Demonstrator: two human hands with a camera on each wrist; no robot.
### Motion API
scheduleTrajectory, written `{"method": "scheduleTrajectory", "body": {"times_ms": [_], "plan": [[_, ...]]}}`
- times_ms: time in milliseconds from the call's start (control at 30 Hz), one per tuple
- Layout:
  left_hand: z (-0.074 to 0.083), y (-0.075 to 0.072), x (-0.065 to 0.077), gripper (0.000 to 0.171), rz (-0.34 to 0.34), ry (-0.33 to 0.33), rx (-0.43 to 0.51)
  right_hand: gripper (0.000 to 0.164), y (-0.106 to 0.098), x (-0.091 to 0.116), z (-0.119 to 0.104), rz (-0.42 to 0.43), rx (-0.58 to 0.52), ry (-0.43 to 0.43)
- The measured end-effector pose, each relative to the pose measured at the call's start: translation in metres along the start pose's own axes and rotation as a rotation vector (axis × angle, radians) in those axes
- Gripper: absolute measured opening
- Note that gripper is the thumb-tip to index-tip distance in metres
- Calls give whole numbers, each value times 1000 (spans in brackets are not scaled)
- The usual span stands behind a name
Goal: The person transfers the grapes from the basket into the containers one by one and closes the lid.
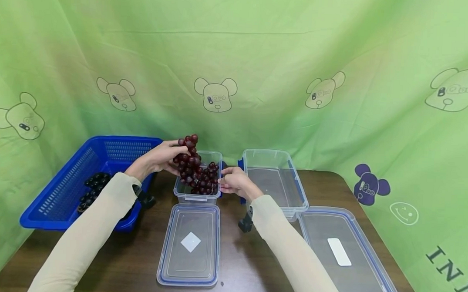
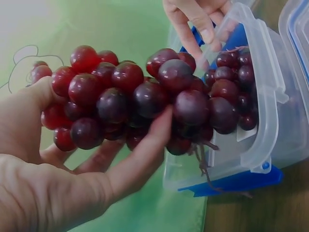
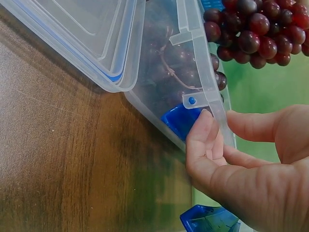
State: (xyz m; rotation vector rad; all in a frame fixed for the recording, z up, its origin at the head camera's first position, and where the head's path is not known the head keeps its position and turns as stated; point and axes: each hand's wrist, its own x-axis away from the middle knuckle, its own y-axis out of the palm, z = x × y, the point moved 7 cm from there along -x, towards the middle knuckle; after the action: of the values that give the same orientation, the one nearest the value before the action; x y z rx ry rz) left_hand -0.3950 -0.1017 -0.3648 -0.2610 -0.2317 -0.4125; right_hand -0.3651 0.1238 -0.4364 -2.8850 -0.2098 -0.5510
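My left hand [image 1: 160, 158] grips a bunch of dark red grapes [image 2: 125, 92] over the left part of the small clear container [image 1: 196, 199]. In the left wrist view, thumb and fingers curl round the bunch, and thin stems hang from its lower end. A second bunch of red grapes [image 1: 207, 179] lies inside the container. My right hand [image 1: 238, 182] pinches the container's right side wall at the rim, beside a blue side latch [image 3: 181, 121] that hangs unfastened. The held bunch partly hides the container's inside in the head view.
A blue basket [image 1: 55, 195] with black grapes [image 1: 95, 188] stands at left. To the right is a larger clear container [image 1: 269, 178]. The small lid [image 1: 189, 261] lies in front of the small container; the large lid [image 1: 350, 264] lies at right. A green curtain hangs behind the table.
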Motion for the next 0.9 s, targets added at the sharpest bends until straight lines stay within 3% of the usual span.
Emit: {"method": "scheduleTrajectory", "body": {"times_ms": [433,733,900], "plan": [[-6,17,-12,54,-39,-97,-60,52,-1,0,0,11,-7,1],[-12,24,-22,61,18,-157,-101,51,0,-2,1,13,-7,3],[-6,27,-23,69,38,-171,-222,50,0,-1,1,17,-10,0]]}}
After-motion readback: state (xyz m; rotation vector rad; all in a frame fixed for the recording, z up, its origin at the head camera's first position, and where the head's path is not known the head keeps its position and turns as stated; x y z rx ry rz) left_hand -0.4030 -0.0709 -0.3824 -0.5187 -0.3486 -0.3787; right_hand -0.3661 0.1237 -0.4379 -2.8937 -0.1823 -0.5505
